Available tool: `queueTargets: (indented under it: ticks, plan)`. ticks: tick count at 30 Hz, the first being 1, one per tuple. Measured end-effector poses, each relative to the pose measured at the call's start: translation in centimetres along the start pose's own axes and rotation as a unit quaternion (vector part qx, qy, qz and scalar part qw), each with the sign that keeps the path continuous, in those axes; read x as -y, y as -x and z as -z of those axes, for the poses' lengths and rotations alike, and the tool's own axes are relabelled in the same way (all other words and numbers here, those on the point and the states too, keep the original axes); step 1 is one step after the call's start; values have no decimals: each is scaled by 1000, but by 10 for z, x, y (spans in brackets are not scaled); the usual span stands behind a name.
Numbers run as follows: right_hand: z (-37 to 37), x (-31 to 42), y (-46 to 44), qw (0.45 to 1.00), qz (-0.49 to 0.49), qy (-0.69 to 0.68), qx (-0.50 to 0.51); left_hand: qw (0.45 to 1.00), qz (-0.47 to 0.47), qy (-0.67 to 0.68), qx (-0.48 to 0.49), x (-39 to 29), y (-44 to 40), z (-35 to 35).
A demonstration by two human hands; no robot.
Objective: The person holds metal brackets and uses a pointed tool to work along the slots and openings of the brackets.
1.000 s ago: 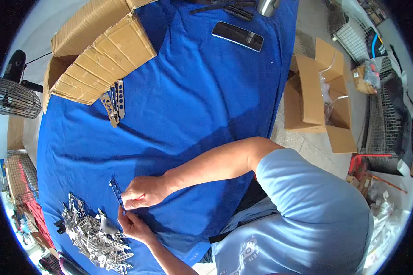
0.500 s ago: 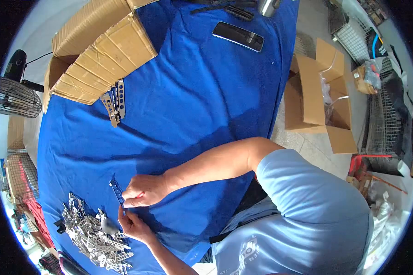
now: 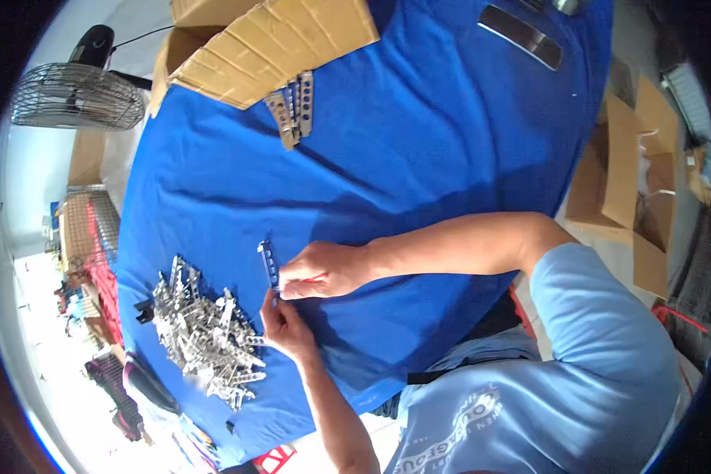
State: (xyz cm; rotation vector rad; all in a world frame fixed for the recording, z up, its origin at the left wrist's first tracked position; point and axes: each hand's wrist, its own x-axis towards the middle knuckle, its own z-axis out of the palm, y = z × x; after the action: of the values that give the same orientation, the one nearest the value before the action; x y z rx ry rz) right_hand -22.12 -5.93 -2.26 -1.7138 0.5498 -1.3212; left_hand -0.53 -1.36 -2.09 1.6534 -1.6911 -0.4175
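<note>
My right hand (image 3: 328, 268) is closed at the side of a narrow perforated metal strip (image 3: 268, 265), which stands out above my fingers. A small red item (image 3: 317, 277) shows in that hand; its kind is hidden by the fingers. Just below, my left hand (image 3: 288, 328) pinches the strip's lower end between thumb and fingers. Beside my left hand lies a heaped pile of small silver metal parts (image 3: 209, 340), several with holes or slots. Farther up the blue cloth, a few larger perforated metal strips (image 3: 294, 110) lie against a cardboard box.
The cardboard box (image 3: 276, 51) stands at the cloth's upper left, near a black fan (image 3: 77, 96). A phone (image 3: 520, 37) lies on the blue cloth (image 3: 419, 150) at upper right. An open carton (image 3: 620, 178) sits on the floor to the right. A small black piece (image 3: 144, 310) borders the pile.
The camera view has swung, so the whole scene sits farther right and higher. Both hands stay together at the metal strip, with little visible change in their grip.
</note>
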Motion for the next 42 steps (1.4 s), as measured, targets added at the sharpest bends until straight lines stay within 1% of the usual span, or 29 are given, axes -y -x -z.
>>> queueTargets:
  ticks: [1,2,3,5,6,9,10,11,13,15,17,19,21,23,24,25,26,27,30,33,34,37,40,41,42]
  plan:
    - [-1,1,0,1000,24,-8,1,1000,12,4,4,-2,0,0]
    - [0,2,2,1000,8,11,12,1000,-11,5,-8,-4,0,-2]
    - [4,1,3,1000,-15,22,3,1000,-11,-10,6,-8,1,1]
    - [15,11,0,997,-57,43,-16,1000,1,22,1,-9,1,-1]
    - [17,14,-3,995,-74,45,-42,998,25,53,5,3,0,-2]
    - [20,16,-5,980,-152,-93,-89,994,54,98,3,-6,-16,3]
    - [19,16,-5,981,-144,-84,-103,996,17,84,-6,7,-32,3]
    - [19,17,-3,980,-148,-87,-101,998,-17,52,-14,-6,-50,1]
    - [14,18,-4,979,-152,-100,-91,998,1,70,5,-42,-83,-3]
    - [13,17,-2,989,-116,-49,-73,992,-50,79,83,-73,-120,-11]
    - [15,15,-1,995,-79,7,-53,982,-33,136,128,-106,-146,-36]
    - [14,11,-2,996,-77,5,-48,973,-56,129,183,-119,-173,-66]
    - [15,9,-3,996,-83,10,-43,968,-26,154,199,-139,-186,-94]
    - [18,13,-2,993,-117,23,-18,968,-37,121,218,-144,-197,-118]
    - [19,15,-2,991,-134,28,-4,969,-58,71,228,-145,-198,-126]
    - [18,15,-2,991,-129,33,-2,968,-77,19,237,-146,-199,-131]
    - [19,13,-2,992,-123,39,-1,967,-115,-21,225,-143,-199,-135]
    - [20,12,-2,992,-118,43,1,969,-112,-14,218,-139,-198,-134]
    - [20,11,-2,994,-102,-23,-28,977,-103,-22,185,-130,-193,-107]
    - [20,12,-3,991,-130,-10,-22,982,-75,-34,169,-113,-188,-52]
    - [22,15,-5,990,-134,-20,-25,981,-106,-72,145,-91,-189,-34]
    - [23,16,-5,987,-152,-42,-31,974,-58,-133,171,-50,-179,29]
    - [23,19,-7,982,-174,-71,-27,959,-77,-226,152,-9,-151,74]
    - [22,20,-8,981,-177,-73,-30,953,-111,-244,144,-2,-139,82]
    - [22,21,-8,980,-180,-74,-33,947,-108,-275,129,11,-130,88]
